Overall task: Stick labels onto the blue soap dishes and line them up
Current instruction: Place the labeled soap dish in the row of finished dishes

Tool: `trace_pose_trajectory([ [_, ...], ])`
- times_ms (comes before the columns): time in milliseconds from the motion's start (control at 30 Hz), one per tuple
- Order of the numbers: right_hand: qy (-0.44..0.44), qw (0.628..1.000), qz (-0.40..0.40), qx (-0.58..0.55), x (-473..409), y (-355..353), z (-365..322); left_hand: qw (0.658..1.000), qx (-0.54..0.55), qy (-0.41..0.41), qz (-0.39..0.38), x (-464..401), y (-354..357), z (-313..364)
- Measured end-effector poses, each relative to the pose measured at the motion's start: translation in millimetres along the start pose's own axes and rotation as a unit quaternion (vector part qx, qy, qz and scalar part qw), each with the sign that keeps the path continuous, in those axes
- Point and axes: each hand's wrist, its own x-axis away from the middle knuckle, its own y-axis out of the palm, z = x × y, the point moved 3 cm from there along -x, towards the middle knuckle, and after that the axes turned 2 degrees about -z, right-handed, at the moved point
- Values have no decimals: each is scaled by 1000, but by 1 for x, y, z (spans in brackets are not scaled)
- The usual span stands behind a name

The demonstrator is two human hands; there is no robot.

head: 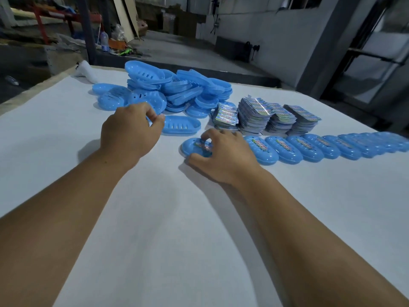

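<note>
Here, a white cloth-covered counter (155, 218) carries everything. At its far side lies a loose heap of blue oval plastic soap dishes (181, 89), slotted and unlabelled, some stacked, some tipped on edge, with a few spilled flat to the left of the heap. Just right of the heap stand several stacks of shiny multicoloured label sheets (267, 117). In front of those stacks a row of labelled blue soap dishes (314, 146) runs off to the right edge, each touching or nearly touching its neighbour.

The left hand (130, 129) reaches toward the heap, its fingers curled with thumb and fingertips close together at the left end of a single unlabelled blue dish (181, 125) lying flat before the heap; whether that grip has closed on the rim I cannot tell. The right hand (223, 156) rests over a blue soap dish with a colourful label (194, 147) at the left end of the row, fingertips pressing on the label and thumb against the near rim.

Beyond the counter are a concrete floor (177, 47), a grey wall (276, 36) and scattered clutter.
</note>
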Motion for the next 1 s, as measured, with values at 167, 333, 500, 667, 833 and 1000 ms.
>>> trace_pose_trajectory([
  [167,127,989,54,46,15,-8,27,1000,13,-5,-24,3,1,1],
  [333,154,983,84,57,16,-10,34,999,24,-7,-39,5,-1,2],
  [500,178,977,110,36,13,-11,45,998,27,-12,-47,6,-3,5],
  [667,223,969,105,12,11,-15,65,998,21,-11,-56,5,-2,4],
  [833,235,966,109,1,8,-15,72,998,24,-13,-58,3,0,1],
  [1000,142,975,167,-23,3,-19,48,998,14,-22,-62,2,3,-2],
])
